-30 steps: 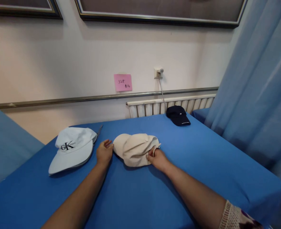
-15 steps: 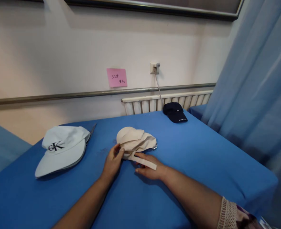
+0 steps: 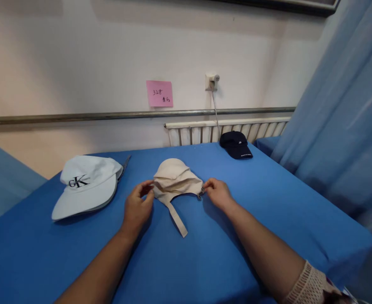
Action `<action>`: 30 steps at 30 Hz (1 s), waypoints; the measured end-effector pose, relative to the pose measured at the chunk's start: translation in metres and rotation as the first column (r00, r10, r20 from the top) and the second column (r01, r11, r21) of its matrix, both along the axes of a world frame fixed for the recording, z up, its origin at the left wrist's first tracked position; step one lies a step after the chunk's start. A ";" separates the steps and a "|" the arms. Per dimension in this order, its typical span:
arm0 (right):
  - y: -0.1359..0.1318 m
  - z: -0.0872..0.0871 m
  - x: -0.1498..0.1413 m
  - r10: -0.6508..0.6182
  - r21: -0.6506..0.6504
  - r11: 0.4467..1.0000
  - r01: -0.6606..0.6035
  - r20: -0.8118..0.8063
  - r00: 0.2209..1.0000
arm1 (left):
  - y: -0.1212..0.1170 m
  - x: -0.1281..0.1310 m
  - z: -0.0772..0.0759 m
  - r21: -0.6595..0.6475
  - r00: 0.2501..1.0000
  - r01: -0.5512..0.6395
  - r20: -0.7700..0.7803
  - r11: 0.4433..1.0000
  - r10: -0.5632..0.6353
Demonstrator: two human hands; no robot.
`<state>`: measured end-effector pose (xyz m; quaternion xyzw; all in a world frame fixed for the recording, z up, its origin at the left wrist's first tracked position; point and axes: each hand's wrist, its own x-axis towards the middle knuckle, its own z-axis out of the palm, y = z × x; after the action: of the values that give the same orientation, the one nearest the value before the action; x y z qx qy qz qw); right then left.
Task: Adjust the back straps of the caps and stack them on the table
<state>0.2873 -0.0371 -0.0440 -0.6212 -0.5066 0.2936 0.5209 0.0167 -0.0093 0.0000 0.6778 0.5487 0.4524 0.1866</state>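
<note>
A beige cap (image 3: 176, 177) lies crumpled on the blue-covered table, its brim pointing away from me. Its loose back strap (image 3: 177, 219) stretches toward me, undone from the metal buckle (image 3: 200, 193) at the right end of the opening. My left hand (image 3: 138, 207) has its thumb and fingers closed at the cap's left edge; the exact contact is partly hidden. At the buckle end, my right hand (image 3: 218, 193) pinches the cap between thumb and fingertips.
A large white cap (image 3: 89, 185) with black letters sits on the left of the blue cover (image 3: 186, 270). A dark navy cap (image 3: 235, 145) rests at the far right edge. Behind are a radiator (image 3: 198, 133), a metal rail (image 3: 110, 115) and a plugged-in cord (image 3: 216, 109); a blue curtain (image 3: 328, 105) hangs right.
My right hand has moved from beneath the strap to the buckle end on the right. The strap has dropped toward me, and my left hand has shifted slightly left. The view has tilted down.
</note>
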 end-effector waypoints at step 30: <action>-0.010 -0.002 -0.004 0.174 -0.015 0.982 -0.187 0.447 0.878 | -0.010 -0.007 -0.001 -0.121 0.972 0.181 -0.128 0.976 -0.196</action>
<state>0.2837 -0.0472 -0.0457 -0.6145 -0.6721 0.1834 0.3702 0.0094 -0.0193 -0.0011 0.7458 0.5172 0.3536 0.2265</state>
